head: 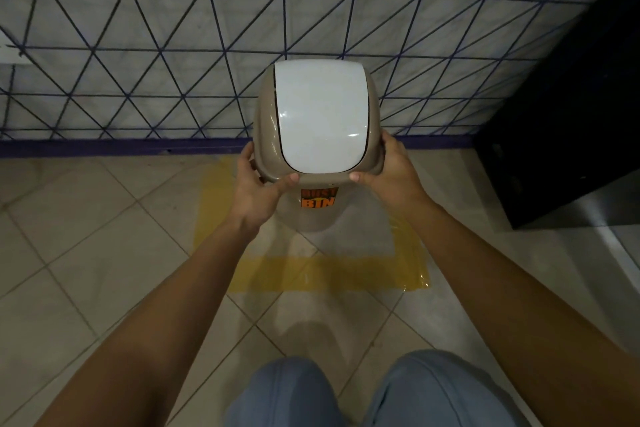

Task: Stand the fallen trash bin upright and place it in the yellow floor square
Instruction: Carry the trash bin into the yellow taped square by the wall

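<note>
Head view, looking down. The trash bin (317, 135) is shown upright, its white swing lid (320, 118) facing the camera and its tan body tapering down toward the floor (86, 218). It is gripped at the lid collar from both sides: the fingers of the left hand (254, 184) are wrapped around the left edge of the collar, and those of the right hand (389, 172) are clamped on its right edge, thumbs pressed on the near rim. The base of the bin is seen within the yellow floor square (325, 274), in its far half, near the tiled wall (138, 45); an orange label (318, 198) is visible on the near side of the body. Whether the base rests fully on the floor or is held just above it cannot be told from this angle. The righting step is judged complete, and placement is judged nearly complete. What is left, apparently, is for the bin to be settled and the hands to be released. A dark cabinet (571, 132) stands to the right, apart from the square.
</note>
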Demonstrator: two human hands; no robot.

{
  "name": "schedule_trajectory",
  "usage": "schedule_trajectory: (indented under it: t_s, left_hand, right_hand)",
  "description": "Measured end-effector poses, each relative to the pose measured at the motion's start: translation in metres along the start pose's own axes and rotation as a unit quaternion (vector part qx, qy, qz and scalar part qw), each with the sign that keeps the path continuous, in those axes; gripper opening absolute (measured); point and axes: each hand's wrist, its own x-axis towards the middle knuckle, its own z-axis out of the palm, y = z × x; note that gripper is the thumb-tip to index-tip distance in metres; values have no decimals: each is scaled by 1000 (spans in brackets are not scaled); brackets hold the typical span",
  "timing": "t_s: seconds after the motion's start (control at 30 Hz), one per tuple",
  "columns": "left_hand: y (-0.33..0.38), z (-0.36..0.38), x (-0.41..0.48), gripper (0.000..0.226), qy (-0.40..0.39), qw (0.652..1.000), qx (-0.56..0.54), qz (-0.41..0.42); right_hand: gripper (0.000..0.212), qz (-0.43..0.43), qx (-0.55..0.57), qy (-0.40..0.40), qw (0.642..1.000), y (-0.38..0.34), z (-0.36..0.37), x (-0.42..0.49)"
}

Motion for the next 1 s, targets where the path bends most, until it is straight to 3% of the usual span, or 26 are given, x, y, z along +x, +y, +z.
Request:
schedule_trajectory:
  t_s: [0.8,1.0]
  left_hand:
    - [6,-9,62,93,-2,999,35,-33]
    - [11,-6,62,96,4,998,43,-36]
  right_hand:
    - [90,-6,15,15,1000,-4,13,50]
    - [93,22,26,-11,999,-7,7,56]
